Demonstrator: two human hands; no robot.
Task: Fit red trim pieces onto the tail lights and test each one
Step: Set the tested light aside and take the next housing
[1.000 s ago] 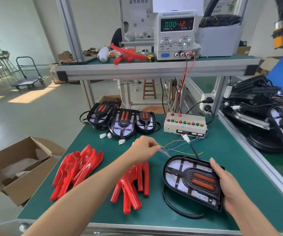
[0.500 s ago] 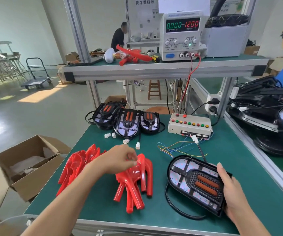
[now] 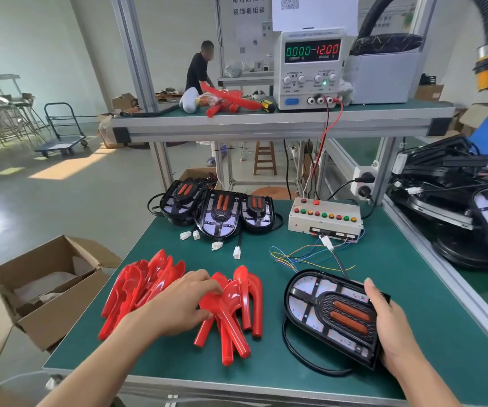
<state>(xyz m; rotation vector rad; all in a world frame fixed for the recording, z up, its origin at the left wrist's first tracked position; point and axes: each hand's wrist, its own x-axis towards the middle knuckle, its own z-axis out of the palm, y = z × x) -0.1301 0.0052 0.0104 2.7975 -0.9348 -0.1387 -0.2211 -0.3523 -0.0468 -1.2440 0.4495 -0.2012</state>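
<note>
Red trim pieces (image 3: 231, 309) lie under the left hand (image 3: 182, 304), fingers curling onto one; right hand (image 3: 392, 333) grips the tail light (image 3: 329, 314).

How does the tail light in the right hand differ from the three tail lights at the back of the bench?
The held tail light is gripped at its edge by the right hand, tilted up off the mat; the three back tail lights lean overlapped in a row, untouched. The held one's cable runs toward the test box; the back ones' white connectors lie loose on the mat. All share black housings with two orange bars, and none wears red trim.
</note>
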